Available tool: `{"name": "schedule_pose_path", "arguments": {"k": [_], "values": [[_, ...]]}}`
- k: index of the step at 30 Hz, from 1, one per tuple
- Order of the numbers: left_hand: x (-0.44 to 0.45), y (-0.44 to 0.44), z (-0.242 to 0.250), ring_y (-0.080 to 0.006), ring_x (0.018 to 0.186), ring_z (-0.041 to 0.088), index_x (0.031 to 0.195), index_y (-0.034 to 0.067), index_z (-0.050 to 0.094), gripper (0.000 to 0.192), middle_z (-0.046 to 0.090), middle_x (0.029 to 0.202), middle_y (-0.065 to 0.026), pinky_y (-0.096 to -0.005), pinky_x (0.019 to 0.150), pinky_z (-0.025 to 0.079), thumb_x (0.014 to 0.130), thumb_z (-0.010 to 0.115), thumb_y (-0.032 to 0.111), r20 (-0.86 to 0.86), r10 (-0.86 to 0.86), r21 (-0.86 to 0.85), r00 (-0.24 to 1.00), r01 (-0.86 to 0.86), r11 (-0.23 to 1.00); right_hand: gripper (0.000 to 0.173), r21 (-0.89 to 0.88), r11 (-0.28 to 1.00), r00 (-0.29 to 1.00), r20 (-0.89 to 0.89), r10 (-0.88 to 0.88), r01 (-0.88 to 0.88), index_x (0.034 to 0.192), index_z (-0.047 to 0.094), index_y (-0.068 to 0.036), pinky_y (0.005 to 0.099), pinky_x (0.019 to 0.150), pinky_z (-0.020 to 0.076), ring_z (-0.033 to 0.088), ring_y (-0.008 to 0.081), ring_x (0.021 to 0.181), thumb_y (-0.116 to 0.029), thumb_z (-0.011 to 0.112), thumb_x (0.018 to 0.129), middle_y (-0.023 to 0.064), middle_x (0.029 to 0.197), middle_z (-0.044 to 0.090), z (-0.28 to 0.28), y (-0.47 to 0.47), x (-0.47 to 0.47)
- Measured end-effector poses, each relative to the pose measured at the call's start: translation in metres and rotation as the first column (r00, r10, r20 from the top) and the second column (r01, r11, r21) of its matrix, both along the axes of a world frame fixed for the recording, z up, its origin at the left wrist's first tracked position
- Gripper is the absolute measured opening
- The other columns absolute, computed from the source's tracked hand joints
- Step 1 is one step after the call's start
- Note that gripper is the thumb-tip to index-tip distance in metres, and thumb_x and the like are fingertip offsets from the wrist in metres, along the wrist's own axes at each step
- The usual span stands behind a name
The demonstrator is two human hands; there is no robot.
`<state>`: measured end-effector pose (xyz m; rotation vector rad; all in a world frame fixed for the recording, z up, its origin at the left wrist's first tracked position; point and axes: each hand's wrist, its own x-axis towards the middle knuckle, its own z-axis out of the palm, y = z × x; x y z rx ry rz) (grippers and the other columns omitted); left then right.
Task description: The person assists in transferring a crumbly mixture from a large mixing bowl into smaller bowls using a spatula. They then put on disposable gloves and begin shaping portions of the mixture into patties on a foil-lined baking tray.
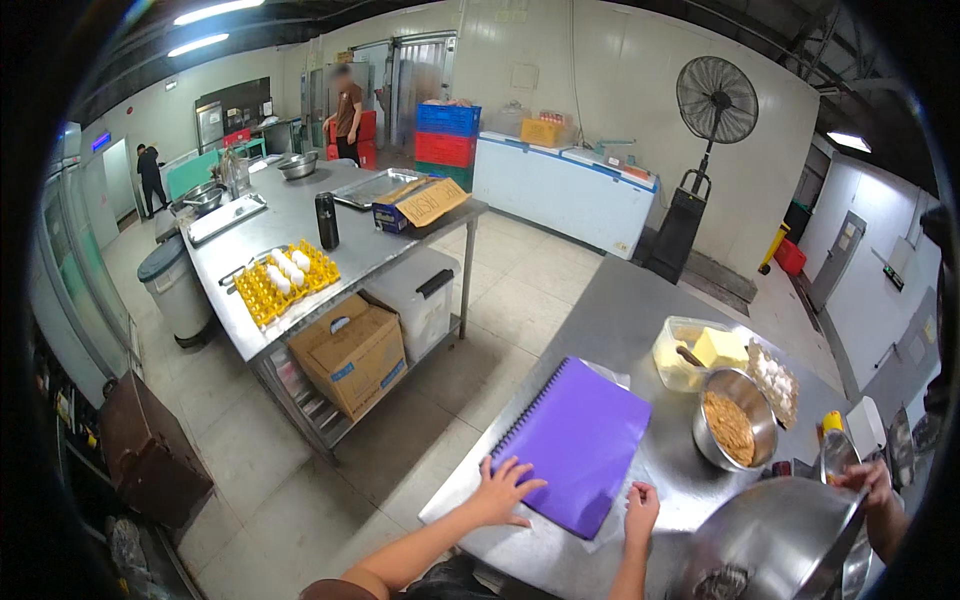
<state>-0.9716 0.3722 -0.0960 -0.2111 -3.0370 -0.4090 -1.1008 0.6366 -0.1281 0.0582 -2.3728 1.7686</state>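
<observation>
A purple spiral-bound notebook (577,442) lies closed on the steel table (480,491) before me, over a clear plastic sheet. My left hand (506,491) rests with spread fingers on its lower left corner, by the black spiral. Just off the notebook's right edge is my right hand (642,504), its fingers curled; whether anything is in them I cannot tell. To the right, a steel bowl (739,420) holds a brown mixture. Behind it are a plastic tub (671,375) with a yellow block like butter, and a tray of white eggs (776,379).
Another person's hand (870,480) grips a large tilted steel bowl (772,532) at my right. Across the aisle, a second steel table (360,255) bears a yellow egg tray (259,300) and a black bottle (327,221). Two people stand farther back.
</observation>
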Motion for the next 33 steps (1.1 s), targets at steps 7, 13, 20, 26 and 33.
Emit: {"name": "schedule_pose_path", "arguments": {"k": [7,13,20,26,33], "values": [[-0.025,-0.027,-0.023,-0.028,0.129,0.032,0.134,0.025,0.038,0.078,0.04,0.135,-0.0062,-0.0674,0.096,0.019,0.07,0.059,0.063,-0.059,-0.036,-0.122,0.998,0.029,0.992,0.019,0.39,0.9,0.979,-0.14,-0.15,0.194,0.093,0.06,0.001,0.0358,0.078,0.0464,0.058,0.028,0.085,-0.002,0.057,0.074,0.0166,0.091,0.059,-0.014,-0.001,-0.068],[-0.036,-0.041,-0.024,-0.0288,0.127,0.032,0.133,0.022,0.04,0.083,0.041,0.133,-0.0081,-0.0653,0.096,0.022,0.063,0.067,0.058,-0.031,-0.148,0.053,0.988,0.15,0.987,0.032,0.635,0.763,0.992,-0.095,-0.082,0.123,0.094,0.059,0.001,0.0412,0.081,0.0424,0.053,0.0341,0.092,-0.021,0.067,0.072,0.0185,0.095,0.056,-0.01,0.01,-0.102],[-0.047,-0.042,-0.031,-0.0291,0.128,0.031,0.13,0.021,0.043,0.084,0.039,0.134,-0.0092,-0.0642,0.096,0.023,0.058,0.072,0.053,-0.027,-0.181,0.137,0.983,0.183,0.974,0.048,0.665,0.741,0.981,0.19,-0.045,-0.095,0.099,0.053,-0.001,0.0415,0.075,0.0446,0.056,0.0352,0.085,-0.032,0.074,0.07,0.0213,0.091,0.058,0.009,0.004,-0.12],[-0.037,-0.045,-0.016,-0.022,0.127,0.032,0.132,0.025,0.04,0.087,0.038,0.135,-0.0045,-0.0625,0.092,0.027,0.059,0.066,0.063,-0.031,-0.143,0.052,0.989,0.145,0.988,0.045,0.595,0.802,0.994,0.054,-0.099,0.047,0.094,0.053,0.001,0.039,0.068,0.0458,0.058,0.0287,0.071,-0.03,0.074,0.069,0.0208,0.079,0.061,-0.008,-0.004,-0.101],[-0.039,-0.047,-0.003,-0.0242,0.127,0.03,0.134,0.026,0.038,0.098,0.036,0.136,-0.0042,-0.0615,0.091,0.029,0.05,0.072,0.061,0.033,-0.047,0.036,0.998,0.045,0.998,0.053,0.551,0.689,0.794,0.606,0.059,-0.471,0.089,0.063,0.009,0.0369,0.067,0.0479,0.063,0.0261,0.078,-0.033,0.079,0.061,0.0175,0.085,0.065,0.059,-0.018,-0.091]]}}
